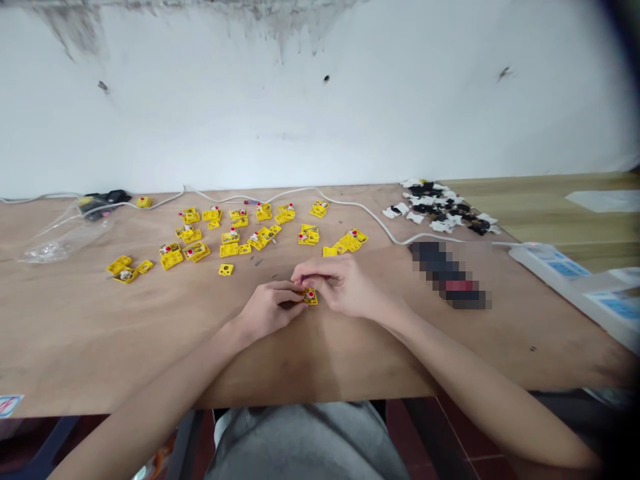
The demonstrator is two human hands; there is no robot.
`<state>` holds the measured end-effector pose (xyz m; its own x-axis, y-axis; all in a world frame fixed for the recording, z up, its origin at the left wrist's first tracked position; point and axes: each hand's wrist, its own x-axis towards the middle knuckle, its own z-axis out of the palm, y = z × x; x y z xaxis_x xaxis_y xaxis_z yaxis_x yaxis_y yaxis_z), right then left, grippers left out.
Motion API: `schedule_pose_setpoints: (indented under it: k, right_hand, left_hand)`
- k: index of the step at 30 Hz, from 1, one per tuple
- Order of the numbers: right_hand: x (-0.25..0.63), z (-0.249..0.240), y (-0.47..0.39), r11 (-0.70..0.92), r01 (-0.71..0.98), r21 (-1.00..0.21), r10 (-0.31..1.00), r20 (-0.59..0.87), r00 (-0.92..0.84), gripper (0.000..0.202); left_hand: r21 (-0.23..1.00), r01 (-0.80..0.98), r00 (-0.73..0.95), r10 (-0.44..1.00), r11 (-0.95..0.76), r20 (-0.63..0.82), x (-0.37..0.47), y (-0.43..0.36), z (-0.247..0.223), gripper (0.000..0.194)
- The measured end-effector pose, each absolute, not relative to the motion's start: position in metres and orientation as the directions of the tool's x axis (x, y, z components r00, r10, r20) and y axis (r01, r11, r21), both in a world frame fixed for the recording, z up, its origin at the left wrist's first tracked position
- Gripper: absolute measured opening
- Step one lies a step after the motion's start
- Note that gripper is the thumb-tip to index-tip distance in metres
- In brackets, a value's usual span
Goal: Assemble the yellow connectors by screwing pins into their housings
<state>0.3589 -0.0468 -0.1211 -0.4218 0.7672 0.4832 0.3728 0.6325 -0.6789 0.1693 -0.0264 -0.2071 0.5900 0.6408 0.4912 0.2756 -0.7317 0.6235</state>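
Note:
A small open yellow plastic case point(311, 297) with a red round button lies between my hands near the middle of the table. My left hand point(273, 308) pinches its left side, and the fingers cover part of it. Above the case, my right hand point(345, 283) is closed, thumb against forefinger, around a thin dark piece that I cannot make out clearly. Just beyond my hands are several more open yellow cases point(199, 251), many with red buttons and metal parts inside. A loose yellow cover point(226, 270) with a hole lies to the left.
A white cable point(360, 212) runs along the back. Black and white pieces point(440, 207) are heaped at the back right. To the right lie a blurred-out dark object point(445, 273) and white-and-blue packages point(560, 267). A clear plastic bag point(65, 240) sits at the left.

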Motion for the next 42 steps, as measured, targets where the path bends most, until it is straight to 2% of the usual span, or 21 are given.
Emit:
schedule_pose_setpoints:
  k: [10,15,21,28,32,34,37,42]
  right_hand:
    - [0.374,-0.128,-0.042,0.506,0.275,-0.818,0.844,0.403,-0.354,0.018]
    - [0.393,-0.116,-0.037,0.484,0.100,-0.869,0.870,0.467,-0.157,0.026]
    - [0.415,-0.134,-0.025,0.401,0.352,-0.846,0.916,0.376,-0.139,0.031]
    - [0.421,-0.163,-0.020,0.310,0.527,-0.791,0.950,0.283,-0.134,0.036]
    - [0.422,-0.168,-0.020,0.301,0.629,-0.717,0.952,0.264,-0.155,0.030]
    - [0.422,-0.170,-0.020,0.302,0.660,-0.688,0.952,0.254,-0.171,0.030]
    - [0.421,-0.173,-0.023,0.315,0.702,-0.639,0.949,0.234,-0.213,0.030]
    - [0.418,-0.177,-0.028,0.400,0.789,-0.466,0.916,0.237,-0.325,0.020]
  left_hand:
    - [0.686,0.236,0.583,0.665,-0.688,0.467,0.168,-0.027,-0.203,0.010]
    - [0.683,0.273,0.583,0.681,-0.678,0.443,0.168,-0.028,-0.202,0.011]
    - [0.630,0.280,0.613,0.640,-0.725,0.463,0.168,-0.025,-0.206,0.017]
    - [0.415,0.290,0.685,0.490,-0.862,0.539,0.165,-0.022,-0.204,0.017]
    - [0.354,0.298,0.718,0.452,-0.887,0.530,0.163,-0.022,-0.204,0.020]
    - [0.367,0.293,0.723,0.456,-0.883,0.519,0.163,-0.022,-0.203,0.020]
    - [0.454,0.294,0.727,0.505,-0.841,0.466,0.159,-0.022,-0.198,0.019]
    - [0.609,0.312,0.721,0.599,-0.729,0.347,0.135,-0.015,-0.187,0.021]
